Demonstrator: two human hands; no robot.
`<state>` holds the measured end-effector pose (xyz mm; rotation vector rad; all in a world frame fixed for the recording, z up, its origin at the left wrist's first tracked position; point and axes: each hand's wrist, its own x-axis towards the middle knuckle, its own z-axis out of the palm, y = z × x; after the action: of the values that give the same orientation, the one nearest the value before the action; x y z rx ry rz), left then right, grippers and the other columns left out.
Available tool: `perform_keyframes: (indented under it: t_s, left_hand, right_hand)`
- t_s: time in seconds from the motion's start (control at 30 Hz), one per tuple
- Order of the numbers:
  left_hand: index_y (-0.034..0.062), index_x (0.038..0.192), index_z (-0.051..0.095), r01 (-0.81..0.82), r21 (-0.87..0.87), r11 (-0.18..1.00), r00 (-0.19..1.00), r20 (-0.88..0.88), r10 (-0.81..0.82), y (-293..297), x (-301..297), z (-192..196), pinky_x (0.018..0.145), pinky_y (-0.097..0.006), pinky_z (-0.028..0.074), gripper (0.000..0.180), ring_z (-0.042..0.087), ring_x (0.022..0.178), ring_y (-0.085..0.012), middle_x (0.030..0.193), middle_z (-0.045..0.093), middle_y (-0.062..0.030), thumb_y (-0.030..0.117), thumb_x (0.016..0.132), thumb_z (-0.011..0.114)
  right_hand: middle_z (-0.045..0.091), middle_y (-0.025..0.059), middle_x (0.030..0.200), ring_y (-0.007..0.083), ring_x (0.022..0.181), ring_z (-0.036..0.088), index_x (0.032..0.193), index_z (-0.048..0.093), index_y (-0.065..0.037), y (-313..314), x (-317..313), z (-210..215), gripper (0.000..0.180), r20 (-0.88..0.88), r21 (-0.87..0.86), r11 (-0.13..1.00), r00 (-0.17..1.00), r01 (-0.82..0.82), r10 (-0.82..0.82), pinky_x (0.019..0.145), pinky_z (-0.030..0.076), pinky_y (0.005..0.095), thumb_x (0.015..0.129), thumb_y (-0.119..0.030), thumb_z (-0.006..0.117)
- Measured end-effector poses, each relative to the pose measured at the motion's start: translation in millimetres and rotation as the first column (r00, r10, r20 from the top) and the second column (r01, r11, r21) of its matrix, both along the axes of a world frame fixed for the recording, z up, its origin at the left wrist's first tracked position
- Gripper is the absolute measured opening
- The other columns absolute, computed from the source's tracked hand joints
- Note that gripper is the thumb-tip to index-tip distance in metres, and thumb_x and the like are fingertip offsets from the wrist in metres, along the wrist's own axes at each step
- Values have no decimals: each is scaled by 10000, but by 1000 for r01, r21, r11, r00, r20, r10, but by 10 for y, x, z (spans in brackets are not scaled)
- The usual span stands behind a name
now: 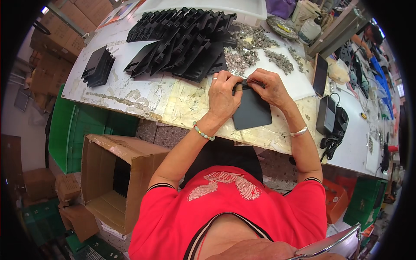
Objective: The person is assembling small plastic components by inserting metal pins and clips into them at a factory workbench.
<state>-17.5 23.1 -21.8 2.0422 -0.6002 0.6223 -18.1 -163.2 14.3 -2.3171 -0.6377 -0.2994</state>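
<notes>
Black panel [252, 110], seemingly lengthwise toward person

The panel [251, 113] looks like matt black plastic, smooth. At its twelve o'clock, stacked parts [182, 43] show the same dull plastic, beside glinting metallic scrap [251, 45]. The bench [173, 97] is rough, patched with flaking tape. At eight o'clock, a box [117, 173] of creased brown cardboard.

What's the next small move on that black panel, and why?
Probably draw the thin tool in the right hand a little further along the top edge of the flat black panel. The left hand pins that edge to the table, the tool tip sits right at it, and grey shavings lie heaped just behind, which suggests edge trimming.
</notes>
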Motion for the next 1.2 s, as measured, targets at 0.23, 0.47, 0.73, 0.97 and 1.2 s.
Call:
perform_keyframes:
  t_s: [0.23,0.47,0.73,0.97,1.2]
  left_hand:
    - [39,902,709,23,-14,1000,1000,-12,-23,3,14,-15,790,-402,469,152,580,862,-315,906,602,-124,27,754,677]
    - [9,927,696,36,-61,997,995,-86,-41,9,26,-26,806,-421,474,173,588,877,-342,907,607,-150,25,757,673]
    - [1,951,695,25,-52,998,997,-68,-28,31,53,-56,792,-406,475,194,600,874,-320,907,634,-139,41,761,684]
    - [0,950,693,23,-56,998,997,-72,-27,26,47,-50,795,-408,472,193,596,868,-327,904,630,-143,39,761,683]
    - [2,950,696,32,-53,998,997,-66,-35,31,39,-27,798,-406,469,192,597,866,-331,899,628,-146,37,762,681]
  right_hand:
    - [642,111,834,257,722,650,894,661,2,15,-29,2,100,36,-39,999,999,25,-23,633,505,329,797,24,671]
    - [645,98,832,231,716,650,865,660,2,-63,17,-74,102,31,20,997,997,-69,68,637,514,303,773,42,674]
    - [637,111,813,294,727,648,856,636,-17,6,-16,-54,76,49,-22,1000,999,10,-9,653,516,350,793,-34,674]
    - [621,119,822,300,737,640,865,622,-10,0,-41,37,85,-59,-4,1000,998,21,-21,667,513,365,786,-8,653]
    - [635,129,830,293,736,647,876,621,2,-15,-25,27,97,5,-29,999,999,-36,36,662,513,358,784,-4,653]
